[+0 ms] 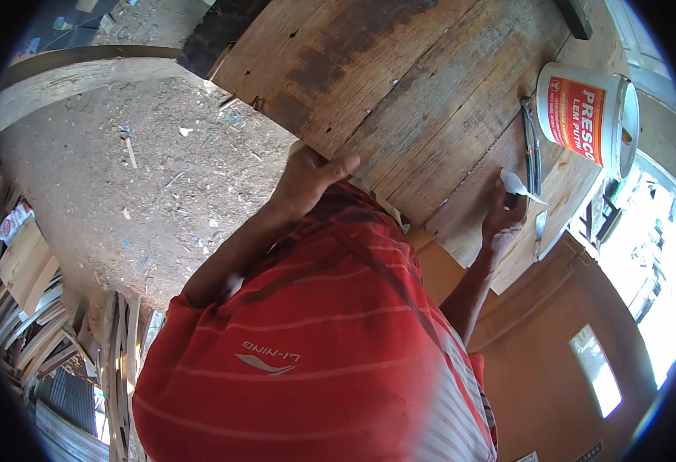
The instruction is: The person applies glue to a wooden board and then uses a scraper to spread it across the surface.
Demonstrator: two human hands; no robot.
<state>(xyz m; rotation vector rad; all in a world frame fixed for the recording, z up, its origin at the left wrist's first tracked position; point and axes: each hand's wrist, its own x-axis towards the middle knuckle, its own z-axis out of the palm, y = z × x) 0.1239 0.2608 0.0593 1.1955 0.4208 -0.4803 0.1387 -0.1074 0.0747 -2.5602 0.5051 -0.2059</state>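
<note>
Two hands work at one big wooden board [399, 85]. The left hand [307, 181] grips its edge tight. The right hand [503, 219] pinches one small white scrap [516, 185], thin and pointy, near one white tub [588, 115] and two metal tools [532, 146].

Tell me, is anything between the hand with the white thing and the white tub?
Yes. Between the right hand, which pinches a small white piece, and the white tub lies a dark metal tool on the wooden tabletop.
</note>
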